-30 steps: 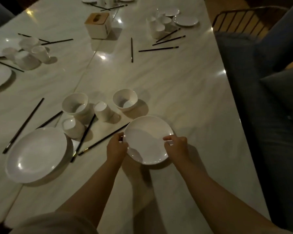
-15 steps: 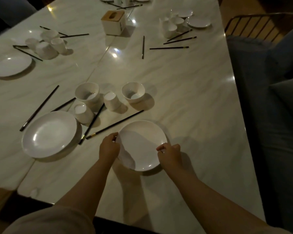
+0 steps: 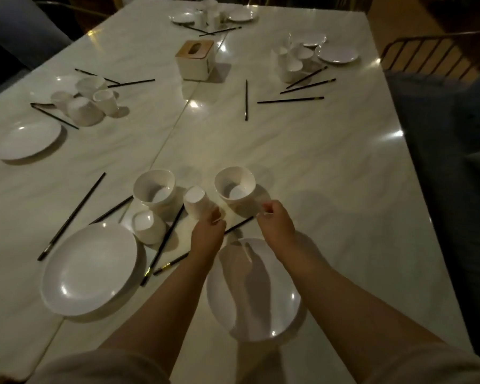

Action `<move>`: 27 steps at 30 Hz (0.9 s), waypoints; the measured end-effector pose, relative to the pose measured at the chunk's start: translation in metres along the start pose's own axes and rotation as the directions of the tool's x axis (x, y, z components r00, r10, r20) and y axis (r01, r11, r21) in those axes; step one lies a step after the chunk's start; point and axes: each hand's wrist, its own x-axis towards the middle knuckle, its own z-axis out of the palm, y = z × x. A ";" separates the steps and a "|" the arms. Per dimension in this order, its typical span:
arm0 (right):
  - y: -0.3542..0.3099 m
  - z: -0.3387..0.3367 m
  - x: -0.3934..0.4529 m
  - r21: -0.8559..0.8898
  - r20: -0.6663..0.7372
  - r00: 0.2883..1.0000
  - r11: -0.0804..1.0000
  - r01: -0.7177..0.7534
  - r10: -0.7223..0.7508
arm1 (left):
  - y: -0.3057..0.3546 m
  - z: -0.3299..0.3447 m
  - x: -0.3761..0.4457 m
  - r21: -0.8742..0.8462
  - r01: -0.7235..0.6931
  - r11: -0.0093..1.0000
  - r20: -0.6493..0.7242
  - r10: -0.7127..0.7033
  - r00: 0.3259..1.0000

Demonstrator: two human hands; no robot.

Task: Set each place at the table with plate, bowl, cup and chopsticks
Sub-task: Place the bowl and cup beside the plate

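A white plate (image 3: 261, 297) lies on the marble table (image 3: 330, 176) near the front edge, with both my forearms above it. My left hand (image 3: 208, 231) has its curled fingertips against the near side of a small white cup (image 3: 194, 201); whether it grips the cup is unclear. My right hand (image 3: 276, 221) hovers with curled fingers just right of a white bowl (image 3: 234, 187), holding nothing. A black chopstick (image 3: 239, 224) runs under both hands. To the left are a second plate (image 3: 89, 268), another bowl (image 3: 154, 191), a tipped cup (image 3: 147, 225) and more chopsticks (image 3: 164, 245).
A tissue box (image 3: 196, 59) stands at mid table. Piles of cups, plates and chopsticks sit at the far left (image 3: 86, 103), far right (image 3: 297, 62) and far end (image 3: 211, 16). A lone plate (image 3: 29, 139) lies at left. A dark sofa (image 3: 449, 162) borders the right edge.
Both hands have let go of the near plate, which now rests on the table, and have moved forward to the cup and the bowl. The view has pulled back.
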 end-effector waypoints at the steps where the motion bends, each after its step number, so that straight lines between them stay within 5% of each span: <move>1: -0.007 0.003 0.013 0.019 0.001 1.000 1.000 -0.018 0.018 | 0.003 0.002 0.008 -0.068 0.047 0.997 0.029 -0.045 0.999; 6: -0.026 0.020 0.071 0.081 0.091 0.985 0.985 -0.151 0.143 | 0.011 0.009 0.034 -0.248 0.156 0.956 0.167 -0.116 0.979; 12: -0.026 0.035 0.099 0.146 0.116 0.974 0.967 -0.209 0.193 | 0.016 0.012 0.045 -0.324 0.122 0.938 0.224 -0.049 0.973; 21: 0.006 -0.008 0.046 0.430 -0.104 0.962 0.883 -0.186 0.253 | 0.020 0.027 0.015 -0.286 0.069 0.956 0.163 -0.022 0.986; 27: 0.048 -0.063 -0.025 0.475 -0.277 0.903 0.864 -0.169 0.329 | 0.022 0.071 -0.041 -0.195 0.080 0.978 0.310 -0.016 0.951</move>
